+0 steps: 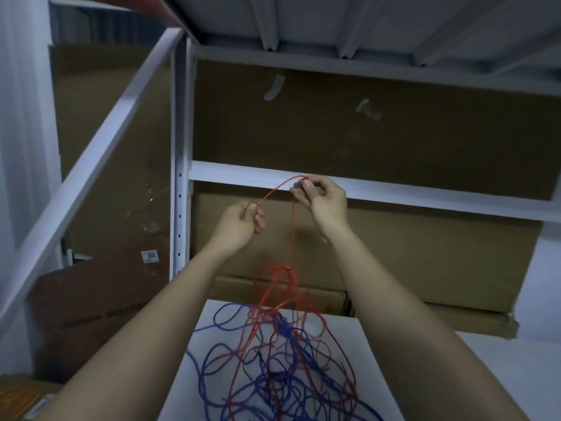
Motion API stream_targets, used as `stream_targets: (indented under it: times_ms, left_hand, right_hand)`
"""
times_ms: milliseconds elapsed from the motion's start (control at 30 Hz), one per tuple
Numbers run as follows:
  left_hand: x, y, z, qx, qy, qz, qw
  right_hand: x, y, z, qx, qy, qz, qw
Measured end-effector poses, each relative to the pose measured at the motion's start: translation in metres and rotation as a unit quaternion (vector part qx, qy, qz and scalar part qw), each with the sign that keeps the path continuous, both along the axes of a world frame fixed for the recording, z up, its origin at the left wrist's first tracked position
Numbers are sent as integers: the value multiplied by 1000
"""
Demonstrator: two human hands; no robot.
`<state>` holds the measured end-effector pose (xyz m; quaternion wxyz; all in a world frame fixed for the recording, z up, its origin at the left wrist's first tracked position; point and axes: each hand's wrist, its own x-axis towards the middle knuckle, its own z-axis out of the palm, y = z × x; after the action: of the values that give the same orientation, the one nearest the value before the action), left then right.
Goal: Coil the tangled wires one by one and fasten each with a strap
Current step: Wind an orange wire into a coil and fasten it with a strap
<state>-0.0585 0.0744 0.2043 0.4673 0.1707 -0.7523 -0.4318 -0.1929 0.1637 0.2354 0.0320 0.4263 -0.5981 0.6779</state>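
a white sticker (149,256) reads "2005"; raised left hand (243,221) and right hand (321,194) each pinch the red wire (280,185).

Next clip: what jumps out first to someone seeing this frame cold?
Two bare hands raised mid-frame in front of white shelving: the left hand and right hand each pinch a red wire that arcs between them. From the right hand it drops to a red-and-blue wire tangle on the white table below. Brown cardboard boxes fill the shelves behind.
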Motion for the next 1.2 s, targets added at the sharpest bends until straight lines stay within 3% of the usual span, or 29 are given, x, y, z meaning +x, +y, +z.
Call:
stream_targets:
  times_ms: [33, 133, 167, 267, 367, 433, 500, 600, 633, 733, 833, 900, 1033, 1133, 1200]
  left_hand:
    - [0, 0, 4, -2, 7, -2, 1000]
    - [2, 1, 11, 3, 22, -14, 1000]
    - [3, 0, 12, 5, 25, -23, 999]
    - [7, -4, 13, 7, 25, -40, 999]
    - [8, -6, 17, 6, 37, -31, 999]
    - [11, -7, 18, 13, 50, -35, 998]
    - [16, -8, 18, 26, 57, -51, 997]
    - [20, -8, 15, 47, 39, -88, 994]
    - [22, -6, 14, 59, 37, -103, 992]
    - [31, 4, 7, 156, 79, -228, 958]
    - [43, 11, 0, 247, 152, -348, 891]
    - [45, 10, -5, 260, 189, -349, 880]
    - [35, 6, -17, 185, 177, -259, 931]
    - [25, 1, -32, 73, 105, -166, 978]
    - [19, -2, -40, 18, 68, -128, 989]
  right_hand:
    - [-1, 1, 3, 16, 37, -8, 999]
    - [-6, -5, 1, 216, 96, -23, 971]
    - [-7, -3, 6, 233, 93, -36, 967]
    - [-5, 1, 26, 139, 58, -16, 988]
    - [4, -4, 28, 306, 124, -24, 944]
    - [3, -7, 29, 281, 147, -76, 945]
    - [7, -8, 35, 159, 72, -14, 985]
    - [17, -11, 43, 53, -5, 54, 997]
    - [17, -13, 39, 26, 13, 27, 999]
    - [6, -20, 7, 50, 106, -86, 989]
    - [-2, -22, -39, 126, 84, -23, 988]
    - [8, -20, -65, 184, 91, 22, 978]
    - [36, 1, -105, 217, 164, 42, 961]
    - [44, 19, -114, 174, 328, -10, 928]
    - [46, 26, -112, 163, 412, -24, 896]
